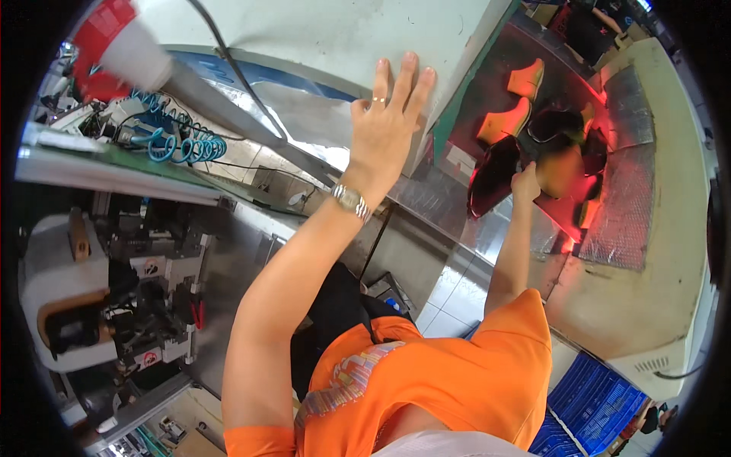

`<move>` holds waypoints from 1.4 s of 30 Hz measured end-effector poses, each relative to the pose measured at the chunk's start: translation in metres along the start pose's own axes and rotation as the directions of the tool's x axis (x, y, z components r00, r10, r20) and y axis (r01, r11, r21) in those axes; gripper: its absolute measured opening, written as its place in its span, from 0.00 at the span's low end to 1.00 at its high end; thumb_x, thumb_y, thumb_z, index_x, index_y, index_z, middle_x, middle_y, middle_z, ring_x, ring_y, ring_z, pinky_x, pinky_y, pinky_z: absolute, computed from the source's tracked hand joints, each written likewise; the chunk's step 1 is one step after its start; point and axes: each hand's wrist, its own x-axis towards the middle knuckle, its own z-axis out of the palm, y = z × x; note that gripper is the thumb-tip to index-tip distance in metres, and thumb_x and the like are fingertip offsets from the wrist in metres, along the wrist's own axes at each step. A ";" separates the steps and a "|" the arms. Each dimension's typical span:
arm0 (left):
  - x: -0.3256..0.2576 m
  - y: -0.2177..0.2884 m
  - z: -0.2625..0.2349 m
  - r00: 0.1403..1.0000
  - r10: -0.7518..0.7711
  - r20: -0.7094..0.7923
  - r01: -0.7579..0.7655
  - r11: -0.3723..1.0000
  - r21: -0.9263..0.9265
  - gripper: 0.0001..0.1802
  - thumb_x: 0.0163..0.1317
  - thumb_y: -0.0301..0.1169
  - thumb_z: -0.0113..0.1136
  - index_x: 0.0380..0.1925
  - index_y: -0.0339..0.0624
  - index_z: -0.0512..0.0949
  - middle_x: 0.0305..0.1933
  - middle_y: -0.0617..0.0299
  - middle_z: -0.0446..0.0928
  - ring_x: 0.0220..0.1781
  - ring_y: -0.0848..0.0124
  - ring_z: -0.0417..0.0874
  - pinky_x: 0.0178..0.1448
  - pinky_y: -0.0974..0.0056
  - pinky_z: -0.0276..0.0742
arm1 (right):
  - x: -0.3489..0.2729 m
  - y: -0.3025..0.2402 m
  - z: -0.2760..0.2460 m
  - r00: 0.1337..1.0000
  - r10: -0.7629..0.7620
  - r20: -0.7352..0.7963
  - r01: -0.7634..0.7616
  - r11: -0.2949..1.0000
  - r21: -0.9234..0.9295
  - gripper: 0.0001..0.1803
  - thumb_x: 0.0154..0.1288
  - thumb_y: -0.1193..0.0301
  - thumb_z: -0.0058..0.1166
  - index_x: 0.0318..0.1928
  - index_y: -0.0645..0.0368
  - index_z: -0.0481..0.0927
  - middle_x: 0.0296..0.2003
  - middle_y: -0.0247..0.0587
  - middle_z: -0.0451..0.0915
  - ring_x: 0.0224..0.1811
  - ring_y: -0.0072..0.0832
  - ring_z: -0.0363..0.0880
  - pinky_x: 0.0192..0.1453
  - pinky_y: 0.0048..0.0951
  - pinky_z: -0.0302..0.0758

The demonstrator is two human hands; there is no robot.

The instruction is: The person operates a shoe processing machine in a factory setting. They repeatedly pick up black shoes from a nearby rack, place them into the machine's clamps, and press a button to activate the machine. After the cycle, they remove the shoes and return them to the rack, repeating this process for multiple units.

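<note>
My left hand (392, 110) lies with fingers spread against the pale housing of a machine (320, 30). It holds nothing, and a watch (352, 201) sits on that wrist. Farther right, my right hand (525, 184) reaches in among shoe parts under red light. Its fingers are closed at the edge of a blurred yellowish piece (562, 172), whose kind I cannot make out. Just left of this hand is a long, dark, glossy shoe part (491, 179). Beyond it lie two wedge-shaped soles (505, 122) (527, 79), lit orange, and another dark shoe part (554, 126).
A cream machine hood (640, 297) with a quilted silvery flap (620, 198) borders the red-lit surface. Blue crates (590, 404) stand below it. At left are a coiled teal hose (171, 141), a red-and-white object (122, 53) and a machine with black fittings (145, 305).
</note>
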 end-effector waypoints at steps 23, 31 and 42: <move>-0.326 -0.031 -0.217 0.695 -0.573 0.435 0.001 -0.603 -0.797 0.23 0.63 0.38 0.47 0.55 0.39 0.62 0.54 0.58 0.69 0.54 0.67 0.71 0.57 0.60 0.68 | -0.327 -0.155 -0.187 0.605 -0.749 -0.270 0.400 -0.007 0.916 0.14 0.65 0.67 0.43 0.43 0.63 0.76 0.42 0.39 0.77 0.44 0.24 0.73 0.51 0.26 0.67; -0.415 -0.036 -0.331 0.666 -0.682 0.304 0.191 -0.239 -0.952 0.28 0.60 0.40 0.53 0.57 0.37 0.62 0.53 0.61 0.69 0.54 0.73 0.69 0.58 0.66 0.64 | -0.471 -0.280 -0.095 -0.516 -0.857 0.009 -0.445 0.277 0.852 0.17 0.60 0.66 0.51 0.46 0.63 0.73 0.42 0.36 0.76 0.46 0.23 0.72 0.52 0.27 0.68; -0.524 -0.104 -0.472 0.248 -0.904 -0.348 0.430 0.424 -0.797 0.04 0.60 0.29 0.51 0.29 0.40 0.72 0.29 0.74 0.68 0.31 0.84 0.65 0.35 0.78 0.62 | -0.663 -0.374 -0.269 -0.712 -0.677 -0.187 -0.300 0.052 0.952 0.07 0.56 0.74 0.56 0.36 0.59 0.77 0.30 0.25 0.76 0.34 0.13 0.70 0.42 0.17 0.66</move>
